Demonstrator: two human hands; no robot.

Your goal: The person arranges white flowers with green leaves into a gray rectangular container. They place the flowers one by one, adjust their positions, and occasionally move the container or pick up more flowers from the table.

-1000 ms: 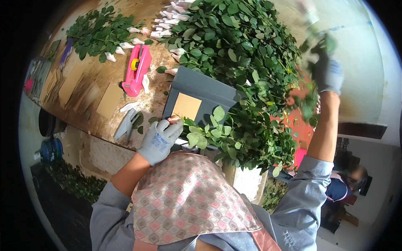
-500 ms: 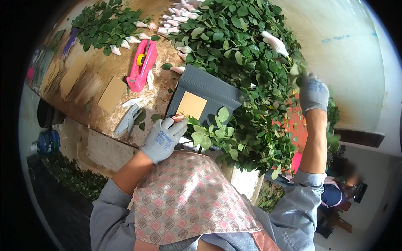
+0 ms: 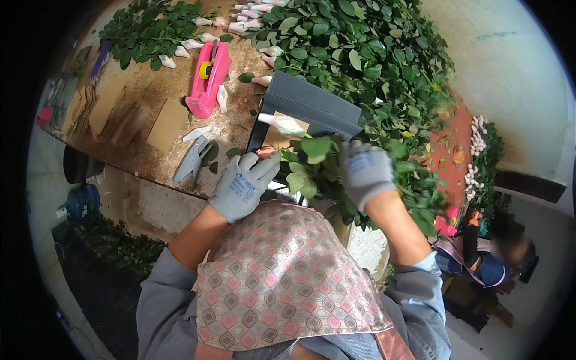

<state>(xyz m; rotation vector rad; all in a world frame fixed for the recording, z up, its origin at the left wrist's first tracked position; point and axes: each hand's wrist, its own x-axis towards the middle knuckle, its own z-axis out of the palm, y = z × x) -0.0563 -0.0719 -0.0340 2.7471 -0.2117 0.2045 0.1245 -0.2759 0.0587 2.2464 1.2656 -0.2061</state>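
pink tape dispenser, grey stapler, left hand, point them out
Pink tape dispenser (image 3: 216, 80): head view, on its body.
Grey stapler (image 3: 191, 159): head view, on its body.
Left hand (image 3: 242, 185): head view, back of glove.

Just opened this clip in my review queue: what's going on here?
Gloved hands are working with leafy flowers. The left hand has its fingers at a pinkish bloom beside a dark ridged stand. The right hand, slightly blurred, holds a pale flower, its head over a tan card on the stand.
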